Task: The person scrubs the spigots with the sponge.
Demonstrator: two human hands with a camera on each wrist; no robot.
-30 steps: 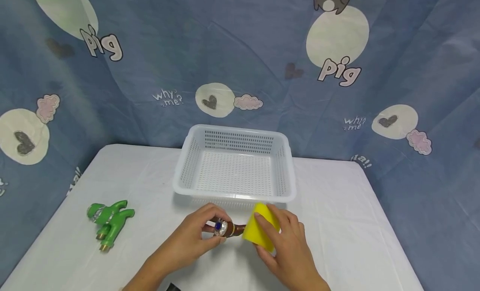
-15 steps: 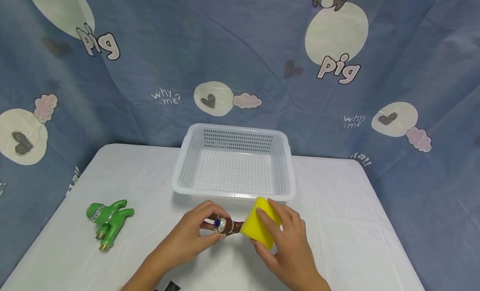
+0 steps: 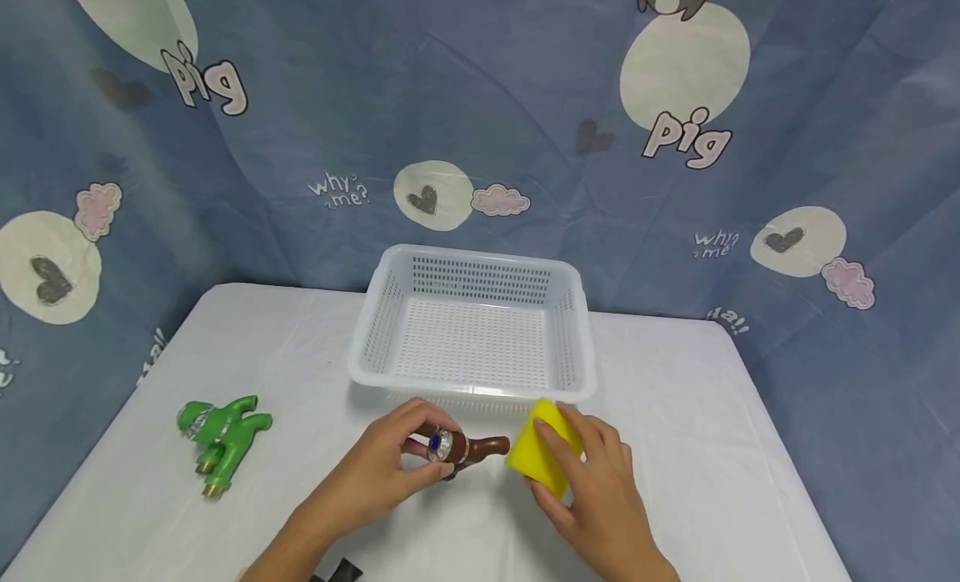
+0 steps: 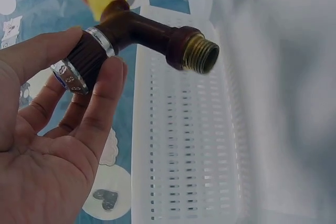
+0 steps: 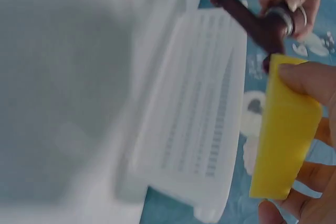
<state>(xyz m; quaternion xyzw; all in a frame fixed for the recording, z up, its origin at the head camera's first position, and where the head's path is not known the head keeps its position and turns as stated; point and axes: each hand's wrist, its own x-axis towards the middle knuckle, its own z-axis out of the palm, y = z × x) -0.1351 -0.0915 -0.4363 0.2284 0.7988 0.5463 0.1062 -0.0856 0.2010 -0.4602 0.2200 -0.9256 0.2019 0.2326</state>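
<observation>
My left hand (image 3: 390,461) grips a dark brown faucet (image 3: 480,450) by its ribbed knob, which has a silver band and a blue centre. In the left wrist view the faucet's brass threaded end (image 4: 202,55) points right. A yellow sponge (image 3: 546,449) is held in my right hand (image 3: 600,490) between thumb and fingers. The sponge's left edge sits close beside the spout tip in the head view. On the table at left lies a green faucet (image 3: 225,440) with brass threaded ends.
A white perforated basket (image 3: 360,348) stands behind my hands near the table's back edge. A small black object (image 3: 345,570) shows at the bottom edge. A blue printed curtain (image 3: 480,90) hangs behind the white table (image 3: 697,415).
The right hand has drawn the sponge to the right, away from the faucet, so more of the spout shows. The left hand keeps its grip on the faucet in nearly the same place.
</observation>
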